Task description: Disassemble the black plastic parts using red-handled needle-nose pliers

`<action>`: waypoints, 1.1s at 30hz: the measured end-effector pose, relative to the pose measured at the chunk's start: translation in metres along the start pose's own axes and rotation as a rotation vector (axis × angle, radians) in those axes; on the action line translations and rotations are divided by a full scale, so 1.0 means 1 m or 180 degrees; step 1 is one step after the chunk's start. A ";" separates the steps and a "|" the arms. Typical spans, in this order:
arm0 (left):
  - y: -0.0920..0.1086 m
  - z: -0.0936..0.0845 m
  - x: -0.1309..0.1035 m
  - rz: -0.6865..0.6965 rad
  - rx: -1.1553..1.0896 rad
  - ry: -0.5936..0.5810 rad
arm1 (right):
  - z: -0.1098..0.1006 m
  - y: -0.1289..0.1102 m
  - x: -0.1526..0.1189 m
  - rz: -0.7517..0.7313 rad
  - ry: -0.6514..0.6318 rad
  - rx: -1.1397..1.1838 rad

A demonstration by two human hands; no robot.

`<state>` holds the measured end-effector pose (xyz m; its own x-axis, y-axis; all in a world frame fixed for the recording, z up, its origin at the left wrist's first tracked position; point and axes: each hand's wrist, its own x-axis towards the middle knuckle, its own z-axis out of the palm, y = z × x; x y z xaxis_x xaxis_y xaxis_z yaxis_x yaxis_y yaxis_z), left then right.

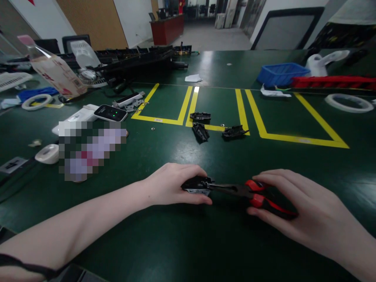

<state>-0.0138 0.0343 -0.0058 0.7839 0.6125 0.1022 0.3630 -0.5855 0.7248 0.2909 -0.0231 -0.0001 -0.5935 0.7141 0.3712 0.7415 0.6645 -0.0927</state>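
My left hand (173,184) is closed around a small black part with a silvery lower edge (196,185), held low over the green table. In my right hand (305,203) are red-handled long-nose pliers (235,189). Their jaws point left and meet the right end of the black part; whether they pinch something there is too small to tell. Beyond my hands lie three similar black pieces: one flat (200,116), one slanted (201,132) and one to the right (235,132), on or beside the yellow tape.
Yellow tape outlines (305,140) mark the green table (164,149). At left stand a bottle (55,70) and a black device with green lights (111,113). A blue bin (282,73), a tape roll (349,103) and a red strip (331,82) are at right. Beyond, a person (346,31).
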 end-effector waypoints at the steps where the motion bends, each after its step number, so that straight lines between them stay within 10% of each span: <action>1: 0.000 0.000 0.000 0.0003 0.0013 0.0008 | 0.001 0.000 0.000 0.0005 0.0007 0.0014; 33: -0.003 0.000 0.002 0.0185 0.0376 -0.0105 | 0.008 -0.001 0.002 -0.0331 0.0167 -0.0443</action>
<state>-0.0127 0.0370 -0.0077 0.8208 0.5589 0.1179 0.3716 -0.6792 0.6330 0.2863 -0.0207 -0.0069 -0.6548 0.6283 0.4201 0.7153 0.6946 0.0762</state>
